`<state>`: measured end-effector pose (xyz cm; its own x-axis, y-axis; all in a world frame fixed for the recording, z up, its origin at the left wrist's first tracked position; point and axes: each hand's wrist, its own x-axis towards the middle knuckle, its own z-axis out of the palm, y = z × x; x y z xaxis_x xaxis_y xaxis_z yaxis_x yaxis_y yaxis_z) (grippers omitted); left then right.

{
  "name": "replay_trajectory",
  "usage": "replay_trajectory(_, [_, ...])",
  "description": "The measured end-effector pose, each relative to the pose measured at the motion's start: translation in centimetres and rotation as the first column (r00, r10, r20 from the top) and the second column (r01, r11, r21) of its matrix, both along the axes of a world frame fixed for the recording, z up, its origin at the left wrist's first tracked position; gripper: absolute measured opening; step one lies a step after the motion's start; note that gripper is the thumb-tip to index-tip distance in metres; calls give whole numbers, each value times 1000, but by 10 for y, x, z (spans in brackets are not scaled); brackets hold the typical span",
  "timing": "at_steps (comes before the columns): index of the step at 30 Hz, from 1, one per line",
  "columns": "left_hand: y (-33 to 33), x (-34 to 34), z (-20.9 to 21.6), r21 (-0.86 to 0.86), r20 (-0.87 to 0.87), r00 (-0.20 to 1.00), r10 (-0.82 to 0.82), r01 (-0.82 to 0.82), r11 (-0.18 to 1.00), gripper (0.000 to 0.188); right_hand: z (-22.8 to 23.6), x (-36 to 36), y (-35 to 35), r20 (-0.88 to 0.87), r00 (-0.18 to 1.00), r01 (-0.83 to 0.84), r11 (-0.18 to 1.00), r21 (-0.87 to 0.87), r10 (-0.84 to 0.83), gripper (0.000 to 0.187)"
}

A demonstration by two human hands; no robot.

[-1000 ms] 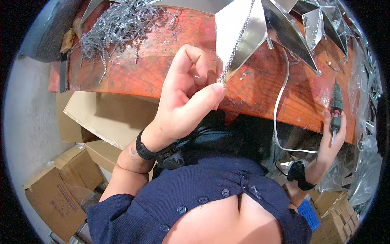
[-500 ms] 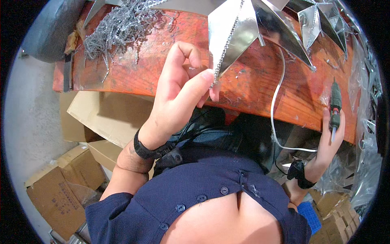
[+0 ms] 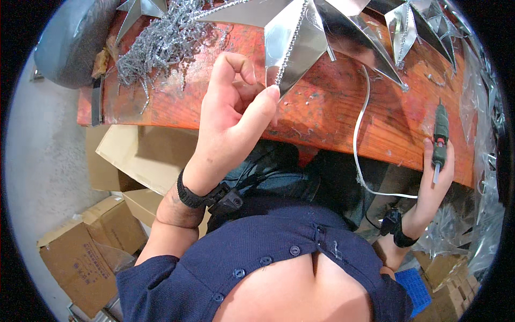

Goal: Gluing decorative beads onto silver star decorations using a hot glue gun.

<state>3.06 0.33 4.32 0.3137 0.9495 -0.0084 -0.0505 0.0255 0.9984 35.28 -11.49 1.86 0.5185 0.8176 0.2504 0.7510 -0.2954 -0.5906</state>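
At the table's near edge, my left hand (image 3: 228, 110) pinches the lower tip of a large shiny silver star (image 3: 308, 45) between thumb and fingers. A strip of silver beaded trim (image 3: 291, 45) runs along the ridge of that point, down to my thumb. Some of my left fingertips are hidden behind the star. Over at the right edge of the table, my right hand (image 3: 433, 188) holds a dark green glue gun (image 3: 440, 126), its thin nozzle facing away from me and a pale glue stick sticking out of its near end.
Silver tinsel-like trim (image 3: 166, 45) is heaped at the back left of the wooden table (image 3: 332, 126). More silver stars (image 3: 403, 32) lie at the back right beside clear plastic wrapping (image 3: 480, 129). A white cord (image 3: 355, 142) hangs over the front edge. Cardboard boxes (image 3: 80, 260) stand on the floor at left.
The star and my left hand have shifted slightly left in the picture, with the pinch on its tip kept. My right hand still holds the glue gun in nearly the same place.
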Motion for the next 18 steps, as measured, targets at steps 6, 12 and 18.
replay_trajectory(6, [5, -22, -1, 26, 84, 996, -37, 35, 999, 29, -2, 2, -6, 89, 996, -13, 1000, 26, 11, 30])
replay_trajectory(12, [16, -77, 16, 344, -250, 841, 479, -386, 856, 25, 10, 8, 3, -8, 997, -77, 996, -53, 76, 38])
replay_trajectory(18, [5, -139, 47, 399, -202, 843, 498, -394, 828, 18, 109, -16, -19, 48, 913, -384, 893, -236, 406, 25])
